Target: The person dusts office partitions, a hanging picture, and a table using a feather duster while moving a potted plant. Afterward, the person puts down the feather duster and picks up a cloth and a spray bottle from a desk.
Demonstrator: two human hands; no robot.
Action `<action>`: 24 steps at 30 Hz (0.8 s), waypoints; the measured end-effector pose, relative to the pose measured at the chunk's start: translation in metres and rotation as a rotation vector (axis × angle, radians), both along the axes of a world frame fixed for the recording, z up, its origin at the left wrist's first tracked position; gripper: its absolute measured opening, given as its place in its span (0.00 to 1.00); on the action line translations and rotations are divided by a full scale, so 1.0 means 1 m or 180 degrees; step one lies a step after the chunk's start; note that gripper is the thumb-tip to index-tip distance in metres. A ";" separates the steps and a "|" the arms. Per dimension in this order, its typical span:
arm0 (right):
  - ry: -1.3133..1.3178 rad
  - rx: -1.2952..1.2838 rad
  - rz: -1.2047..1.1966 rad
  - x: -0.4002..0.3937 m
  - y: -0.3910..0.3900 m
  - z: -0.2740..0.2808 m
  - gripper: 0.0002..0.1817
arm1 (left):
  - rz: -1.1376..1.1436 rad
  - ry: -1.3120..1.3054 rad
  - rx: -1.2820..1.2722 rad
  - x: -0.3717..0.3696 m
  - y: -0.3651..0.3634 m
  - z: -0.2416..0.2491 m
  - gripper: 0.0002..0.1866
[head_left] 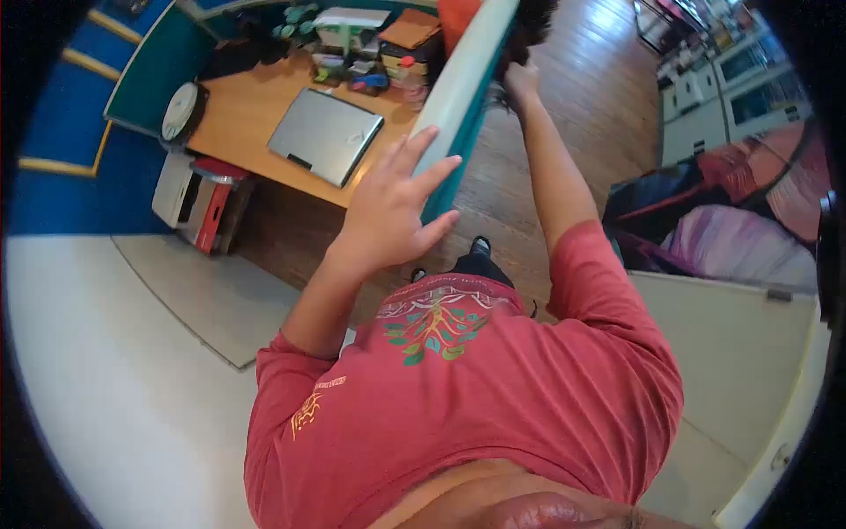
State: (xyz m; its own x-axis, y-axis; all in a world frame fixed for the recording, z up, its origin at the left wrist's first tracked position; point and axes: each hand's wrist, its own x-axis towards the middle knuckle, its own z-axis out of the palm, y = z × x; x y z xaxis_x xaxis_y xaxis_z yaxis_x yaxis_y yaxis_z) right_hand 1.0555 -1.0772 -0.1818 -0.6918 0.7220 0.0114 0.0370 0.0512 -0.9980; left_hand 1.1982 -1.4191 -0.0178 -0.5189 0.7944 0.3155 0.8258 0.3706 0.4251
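A tall partition panel point(463, 88) with a pale top edge and a teal side runs away from me beside the desk. My left hand point(392, 207) rests flat on its near end, fingers spread over the pale edge. My right hand point(522, 81) reaches farther along the panel's right side and touches a dark fuzzy thing point(531, 22) near its far end; the fingers are partly hidden, so the grip is unclear. I wear a red long-sleeved shirt point(467, 397).
Left of the panel, a wooden desk point(242, 115) holds a closed grey laptop point(324, 135), a round clock point(180, 110) and several boxes and bottles point(370, 53). Wooden floor point(599, 79) lies to the right, with colourful bags point(731, 220) and a pale cabinet point(740, 326).
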 end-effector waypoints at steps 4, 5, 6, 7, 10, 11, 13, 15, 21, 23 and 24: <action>-0.0907 -0.0332 0.0337 -0.077 0.091 -0.069 0.15 | -0.0060 0.0197 -0.0050 0.002 -0.001 0.000 0.34; -0.0842 -0.0583 -0.0200 -0.042 0.037 0.019 0.16 | -0.0118 0.0210 -0.0062 0.001 0.000 0.000 0.34; -0.0248 -0.0196 -0.0117 -0.018 0.020 0.064 0.17 | -0.0112 0.0243 -0.0025 -0.001 0.001 -0.001 0.35; 0.0321 0.0180 -0.0035 0.004 0.006 0.077 0.18 | -0.0103 0.0255 -0.0007 0.000 0.001 -0.002 0.35; 0.0587 0.1550 -0.0297 0.047 -0.050 0.011 0.19 | -0.0131 0.0212 -0.0057 0.000 0.003 -0.002 0.36; 0.0102 0.1312 -0.0492 0.054 -0.064 -0.038 0.25 | -0.0119 0.0175 -0.0018 0.000 0.004 -0.003 0.36; -0.1235 -0.0880 0.0156 0.067 -0.082 -0.143 0.19 | -0.0202 0.0263 -0.0050 0.001 0.004 -0.005 0.36; -0.1207 -0.0405 0.0041 0.091 -0.115 -0.161 0.16 | -0.0120 0.0353 -0.0193 0.000 0.006 -0.003 0.37; 0.1290 0.1223 0.0188 0.161 -0.176 0.009 0.30 | -0.0143 0.0112 0.0032 0.000 0.007 -0.016 0.42; 0.0982 0.1257 0.0265 0.181 -0.188 -0.021 0.31 | -0.0007 0.0198 0.0114 0.000 0.000 -0.023 0.45; 0.0691 0.1280 0.0413 0.187 -0.197 -0.046 0.33 | -0.0022 0.0104 0.0082 0.000 0.002 -0.019 0.47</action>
State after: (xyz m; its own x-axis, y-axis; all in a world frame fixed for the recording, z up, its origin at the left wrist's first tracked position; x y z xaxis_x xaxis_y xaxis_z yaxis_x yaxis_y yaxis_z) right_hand 1.2430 -1.2742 -0.2280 -0.7267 0.5383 0.4268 -0.2026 0.4256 -0.8819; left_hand 1.1979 -1.4167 -0.0365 -0.5025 0.7894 0.3527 0.8419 0.3540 0.4072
